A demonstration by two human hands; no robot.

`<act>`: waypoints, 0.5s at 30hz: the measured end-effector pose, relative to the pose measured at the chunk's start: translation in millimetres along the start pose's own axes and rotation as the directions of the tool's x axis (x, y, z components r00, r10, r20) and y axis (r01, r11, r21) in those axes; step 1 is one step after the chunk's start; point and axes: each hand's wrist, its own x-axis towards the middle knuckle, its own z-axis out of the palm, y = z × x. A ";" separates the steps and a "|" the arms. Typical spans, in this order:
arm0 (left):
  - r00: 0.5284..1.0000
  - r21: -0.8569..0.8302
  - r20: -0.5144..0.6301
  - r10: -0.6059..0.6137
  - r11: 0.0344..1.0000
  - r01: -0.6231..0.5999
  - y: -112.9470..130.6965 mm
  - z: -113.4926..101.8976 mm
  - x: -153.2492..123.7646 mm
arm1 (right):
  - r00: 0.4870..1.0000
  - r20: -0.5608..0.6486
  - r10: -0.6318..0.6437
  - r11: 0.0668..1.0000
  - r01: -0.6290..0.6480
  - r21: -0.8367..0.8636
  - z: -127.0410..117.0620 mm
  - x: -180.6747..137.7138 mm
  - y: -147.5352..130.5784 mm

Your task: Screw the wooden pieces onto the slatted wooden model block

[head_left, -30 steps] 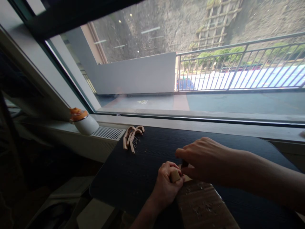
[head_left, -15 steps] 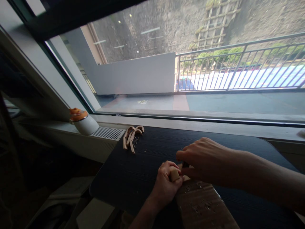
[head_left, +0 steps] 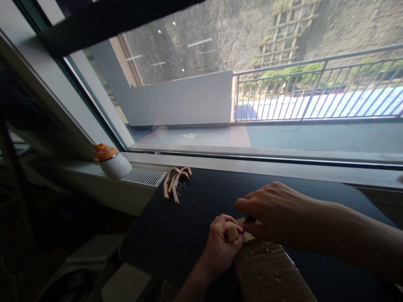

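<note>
My left hand (head_left: 222,241) is closed round a pale wooden piece (head_left: 232,234), whose squared end pokes out of the fist. Just to its right, my right hand (head_left: 267,209) is closed over the same spot with its fingers pointing left. Something dark shows between the right thumb and fingers, but its kind is hidden. Both hands are at the far end of a brown wood-grain board (head_left: 267,272), which carries scratches and small shiny bits. More pale wood shows under the right fingers.
Curved wooden pieces with holes (head_left: 173,184) lie at the left back corner of the black table (head_left: 151,239), beside several screws or nails (head_left: 180,188). A white container with an orange top (head_left: 111,161) stands on the sill near a vent (head_left: 145,176). A large window (head_left: 189,100) rises behind.
The view has shifted slightly. Both hands keep nearly the same place and grip; the right hand is turned a little, its fingers slightly farther from the left.
</note>
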 end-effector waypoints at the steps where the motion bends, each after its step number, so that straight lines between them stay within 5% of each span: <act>1: 1.000 -0.003 -0.001 0.005 1.000 -0.005 -0.4 0.2 0.2 | 1.000 0.000 -0.025 1.000 0.025 0.018 -1.4 -1.1 1.0; 7: 1.000 -0.001 -0.016 0.019 1.000 -0.019 -3.2 1.3 1.2 | 0.992 0.110 -0.066 0.998 0.062 0.032 2.0 1.7 3.3; 15: 1.000 0.017 -0.013 0.015 1.000 -0.015 -1.5 0.1 2.3 | 0.998 0.065 -0.022 0.999 0.019 0.033 6.0 1.6 0.5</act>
